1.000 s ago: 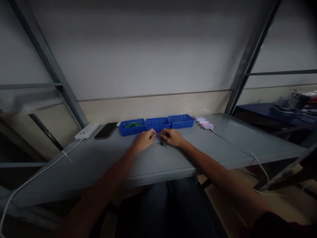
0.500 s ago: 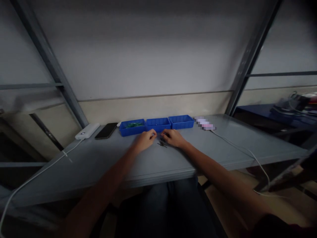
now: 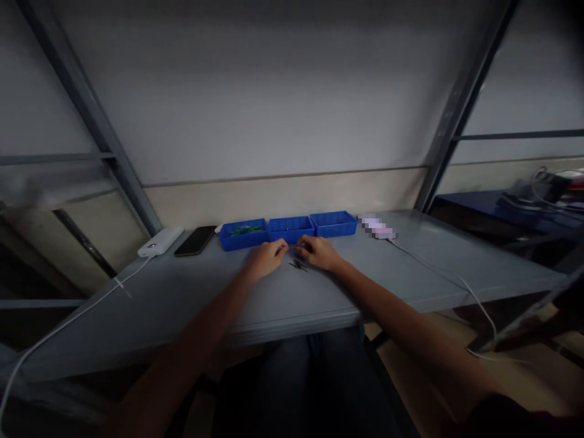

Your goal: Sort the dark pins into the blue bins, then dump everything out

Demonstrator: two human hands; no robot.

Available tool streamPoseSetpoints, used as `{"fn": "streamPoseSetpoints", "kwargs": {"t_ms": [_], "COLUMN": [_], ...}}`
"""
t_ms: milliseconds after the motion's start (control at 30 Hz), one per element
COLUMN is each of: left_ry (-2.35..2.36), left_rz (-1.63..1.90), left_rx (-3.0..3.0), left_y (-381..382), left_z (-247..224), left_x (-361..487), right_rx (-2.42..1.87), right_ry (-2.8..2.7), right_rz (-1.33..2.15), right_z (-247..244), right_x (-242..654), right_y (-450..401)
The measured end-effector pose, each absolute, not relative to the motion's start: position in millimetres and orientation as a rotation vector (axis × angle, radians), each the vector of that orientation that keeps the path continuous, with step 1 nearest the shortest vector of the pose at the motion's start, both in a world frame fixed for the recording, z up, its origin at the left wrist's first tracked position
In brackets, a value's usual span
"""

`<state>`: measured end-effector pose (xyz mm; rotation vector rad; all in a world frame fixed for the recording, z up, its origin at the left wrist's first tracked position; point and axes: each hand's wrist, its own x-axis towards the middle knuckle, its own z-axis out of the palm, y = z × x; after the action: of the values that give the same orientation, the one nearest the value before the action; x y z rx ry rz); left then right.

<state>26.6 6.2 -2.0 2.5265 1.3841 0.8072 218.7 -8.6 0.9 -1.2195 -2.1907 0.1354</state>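
On the grey table (image 3: 292,304), several small dark thin pieces (image 3: 298,264) lie between and just below my hands. My left hand (image 3: 270,254) is closed in a pinch in front of the left and middle bins; what it holds is too small to name. My right hand (image 3: 318,250) has its fingers curled and pressed together beside the dark pieces, and anything in them is too small to make out. Behind the hands stand three blue bins in a row: the left bin (image 3: 244,242) with green pieces, the middle bin (image 3: 292,234) and the right bin (image 3: 336,229).
At the left lie a white power bank (image 3: 160,241) with a cable and a dark phone (image 3: 196,241). Right of the bins is a blurred pinkish device (image 3: 378,227) with a white cable (image 3: 438,267) running over the right edge. A wall rises behind the table.
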Motion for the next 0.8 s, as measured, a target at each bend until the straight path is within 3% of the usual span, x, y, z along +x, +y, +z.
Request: {"fn": "streamPoseSetpoints", "kwargs": {"t_ms": [800], "left_ry": [1.107], "left_rz": [0.449], "left_rx": [2.536], "left_y": [3], "left_z": [-2], "left_x": [26], "right_rx": [-1.689], "right_ry": [-1.452], "right_rz": [-0.064], "right_z": [-8], "right_x": [269], "right_y": [23]}}
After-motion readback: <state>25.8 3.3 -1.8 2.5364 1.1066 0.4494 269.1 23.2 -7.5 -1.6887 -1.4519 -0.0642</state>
